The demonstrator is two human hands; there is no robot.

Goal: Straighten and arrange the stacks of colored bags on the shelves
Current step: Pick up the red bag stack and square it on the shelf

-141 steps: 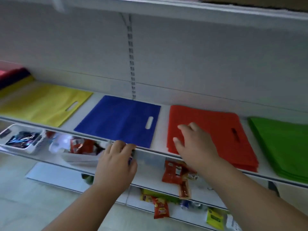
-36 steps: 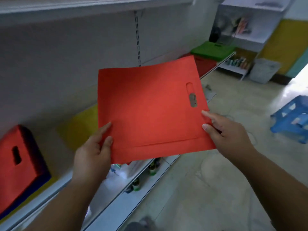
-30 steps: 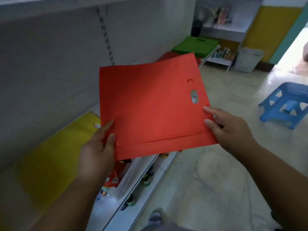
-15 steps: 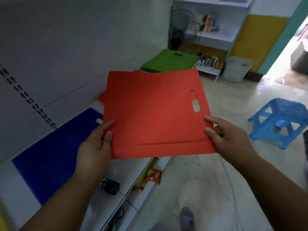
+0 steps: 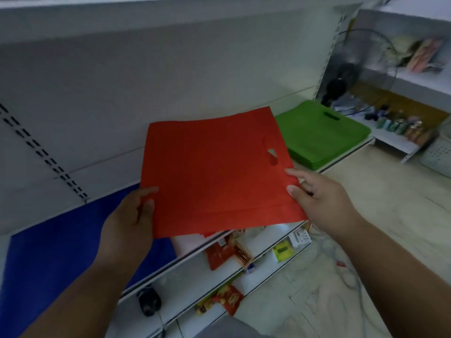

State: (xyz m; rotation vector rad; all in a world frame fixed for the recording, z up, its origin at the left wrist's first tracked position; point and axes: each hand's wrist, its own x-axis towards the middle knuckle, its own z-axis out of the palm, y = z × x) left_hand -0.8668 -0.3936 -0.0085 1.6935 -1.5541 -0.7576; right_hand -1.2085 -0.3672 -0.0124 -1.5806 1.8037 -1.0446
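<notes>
We stood before a long white shelf (image 5: 244,242) that carried the flat stacks side by side: the blue stack (image 5: 61,245) nearest on the left, and the green stack (image 5: 322,135) further along to the right. Between them, a sliver of red at the shelf edge suggested a red stack, though the bag we held hid most of it.

The red bag (image 5: 214,176) was up off the shelf, held flat and a little tilted over that gap, its near edge out past the shelf front. We judged it very light, thin and soft, likely to droop or fold if gripped at one corner only. So two holds on opposite side edges, near the bottom fold, seemed the right way to keep it spread, and a gentle pinch would be enough. It looked plain and clean, roughly square, with a slot handle cut near its right edge and a straight crease running across just above the near edge.

Our left hand (image 5: 127,223) pinched the left edge, with the thumb on top. Our right hand (image 5: 322,198) pinched the right edge just below the handle slot in the same way.
</notes>
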